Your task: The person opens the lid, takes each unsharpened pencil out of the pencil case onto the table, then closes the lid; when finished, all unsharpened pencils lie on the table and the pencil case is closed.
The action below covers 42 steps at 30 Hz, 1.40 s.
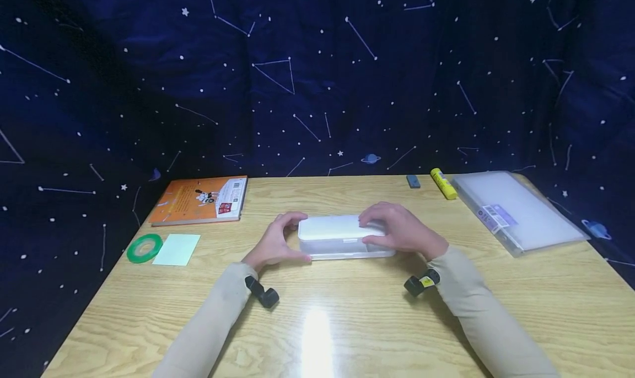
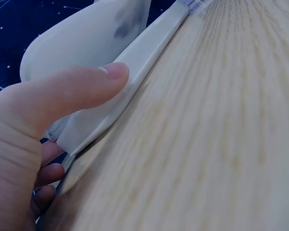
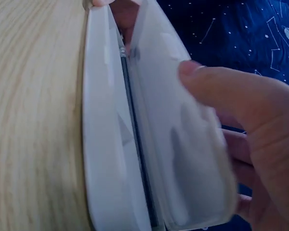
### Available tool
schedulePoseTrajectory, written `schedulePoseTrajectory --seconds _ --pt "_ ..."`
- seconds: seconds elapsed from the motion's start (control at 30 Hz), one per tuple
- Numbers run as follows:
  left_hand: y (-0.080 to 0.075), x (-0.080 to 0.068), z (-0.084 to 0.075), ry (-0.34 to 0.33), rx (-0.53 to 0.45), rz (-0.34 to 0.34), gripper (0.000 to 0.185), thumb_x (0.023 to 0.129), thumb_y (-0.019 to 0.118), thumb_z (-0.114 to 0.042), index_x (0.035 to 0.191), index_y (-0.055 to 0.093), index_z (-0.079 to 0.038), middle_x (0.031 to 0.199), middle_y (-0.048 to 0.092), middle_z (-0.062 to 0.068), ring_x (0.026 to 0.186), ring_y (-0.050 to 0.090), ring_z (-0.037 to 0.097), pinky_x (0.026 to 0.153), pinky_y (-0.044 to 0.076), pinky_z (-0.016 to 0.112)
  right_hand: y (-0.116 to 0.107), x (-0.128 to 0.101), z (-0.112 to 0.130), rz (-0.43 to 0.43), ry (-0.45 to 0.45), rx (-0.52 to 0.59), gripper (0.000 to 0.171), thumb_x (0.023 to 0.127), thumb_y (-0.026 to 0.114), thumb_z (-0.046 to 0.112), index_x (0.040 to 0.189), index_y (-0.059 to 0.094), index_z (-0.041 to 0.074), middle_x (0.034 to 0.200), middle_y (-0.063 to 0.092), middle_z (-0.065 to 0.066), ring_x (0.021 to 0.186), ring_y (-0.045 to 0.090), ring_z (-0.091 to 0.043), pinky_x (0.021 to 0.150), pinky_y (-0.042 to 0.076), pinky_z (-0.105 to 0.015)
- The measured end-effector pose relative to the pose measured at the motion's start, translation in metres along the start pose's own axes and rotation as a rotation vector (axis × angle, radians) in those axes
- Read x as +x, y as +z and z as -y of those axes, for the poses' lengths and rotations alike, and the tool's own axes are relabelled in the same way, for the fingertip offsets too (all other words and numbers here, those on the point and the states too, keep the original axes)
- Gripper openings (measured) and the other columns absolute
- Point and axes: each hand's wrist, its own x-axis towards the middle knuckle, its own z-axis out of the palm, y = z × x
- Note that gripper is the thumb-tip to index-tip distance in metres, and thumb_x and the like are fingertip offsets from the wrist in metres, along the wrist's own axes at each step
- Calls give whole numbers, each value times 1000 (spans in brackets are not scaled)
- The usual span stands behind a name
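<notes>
So, on the light wooden table, one frosted white plastic box with a lid sits mid-table. The left hand curls round its left end, thumb on the near edge; the right hand wraps its right end. From the wrist views the lid looks slightly cracked open, I think. Best to keep both ends steady and the pressure even. Count: one orange book far left, one clear folder, one green tape roll, one yellow glue stick.
</notes>
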Motion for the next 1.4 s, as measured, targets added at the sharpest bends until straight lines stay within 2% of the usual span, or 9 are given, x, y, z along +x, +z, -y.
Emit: schedulePoseTrajectory --seconds 0.13,0.23,0.4,0.67,0.9,1.03,1.13,1.27,1.4 --pt "-1 0 -2 -10 16 0 91 50 91 0 131 50 6 123 56 24 112 52 37 104 39 51 -5 -2 1 57 24 11 29 72 83 21 96 72 10 108 71 -7 104 64 -28 92 49 -46" --pt "-2 0 -1 1 -7 2 91 50 91 3 131 48 9 121 58 26 110 53 38 104 39 53 -10 -4 0 52 59 22 26 73 82 18 97 72 10 108 71 -7 104 64 -28 93 48 -46" --pt "-3 1 0 -13 -45 15 94 51 90 5 133 46 9 122 60 27 110 53 39 104 38 53 -13 -8 -5 -32 163 65 19 81 77 18 98 72 10 102 72 -5 99 66 -24 91 49 -45" --pt "-4 1 4 -63 -105 19 103 51 88 9 140 37 5 131 55 29 115 51 39 109 35 48 0 0 -17 -183 341 188 16 92 65 19 99 71 6 99 72 -9 97 65 -25 90 47 -45" --pt "-3 2 4 -20 -95 57 112 54 89 4 148 28 1 136 52 27 118 48 42 110 31 51 5 4 -31 -205 453 239 28 102 48 23 112 61 0 116 64 -20 111 57 -34 96 42 -51" --pt "-3 1 3 -26 -59 69 118 55 90 2 152 22 -4 136 53 24 116 49 40 110 32 51 9 5 -39 -215 539 303 36 104 38 29 117 55 -1 123 57 -22 114 53 -36 96 42 -52" --pt "-5 -1 5 -37 -37 74 122 56 90 0 154 18 -7 138 52 22 116 49 38 110 33 49 13 11 -45 -214 601 359 44 105 31 36 118 52 0 125 55 -22 115 51 -35 98 41 -52" --pt "-6 0 6 -17 -24 81 122 58 89 -1 155 14 -8 141 49 24 119 48 39 109 34 50 14 21 -54 -217 654 396 48 105 26 39 116 50 -1 120 55 -22 110 49 -33 96 40 -46" --pt "-3 5 17 -5 -19 87 124 58 89 -1 155 13 -10 142 46 25 128 45 38 111 32 48 11 27 -61 -197 694 419 50 105 24 38 118 49 -3 118 52 -24 109 47 -33 95 40 -46"
